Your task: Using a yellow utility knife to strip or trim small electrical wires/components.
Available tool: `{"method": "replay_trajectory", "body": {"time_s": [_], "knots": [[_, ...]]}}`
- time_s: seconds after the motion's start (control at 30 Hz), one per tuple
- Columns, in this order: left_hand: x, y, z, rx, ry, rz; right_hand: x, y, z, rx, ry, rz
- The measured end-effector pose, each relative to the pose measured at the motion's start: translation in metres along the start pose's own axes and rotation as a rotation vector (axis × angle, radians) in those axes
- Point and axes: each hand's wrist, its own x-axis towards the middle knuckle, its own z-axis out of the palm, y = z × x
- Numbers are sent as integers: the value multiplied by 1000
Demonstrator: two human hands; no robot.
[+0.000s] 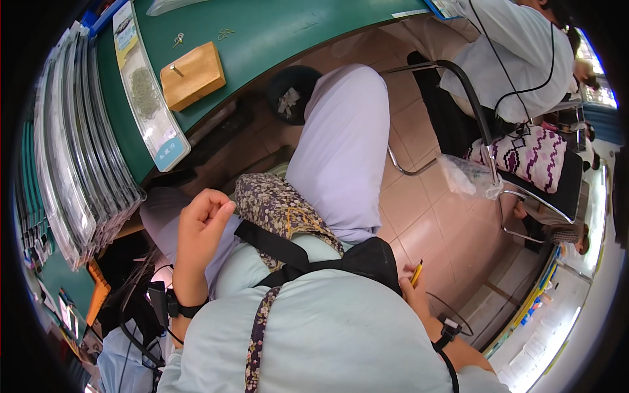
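My left hand (204,221) is raised over my lap at the left, its fingers curled in and the thumb close to them. Whatever it may pinch is too small to make out. Low beside my right hip, my right hand (413,295) is closed around a slim yellow tool (417,272), whose other end is hidden. A floral cloth (278,204) lies over my lap, and a black strap (272,245) crosses it. On the green table (262,26) ahead sits a wooden block (192,75) with a metal peg in it. Small bent wire pieces (225,33) lie beyond the block.
A long clear plastic case (145,92) holding fine wire-like pieces lies along the table's left. Left of it hang several clear plastic sleeves (78,150). A dark bin (278,88) stands under the table. A person (517,52) sits at the right, near a black chair (544,190).
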Motion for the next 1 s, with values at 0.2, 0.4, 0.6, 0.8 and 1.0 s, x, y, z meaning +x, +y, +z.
{"method": "replay_trajectory", "body": {"time_s": [0.2,0.4,0.6,0.8,1.0], "knots": [[-2,2,2,6,11,36,37,-24,18,-299,-199,-455],[-8,4,4,26,17,27,54,-33,32,-473,-279,-804],[-9,10,8,-1,-14,26,48,-48,45,-570,-215,-841],[-9,15,9,-20,-52,5,53,-49,45,-575,-267,-932],[-7,11,7,-4,-83,85,58,-65,41,-555,-480,-848]]}}
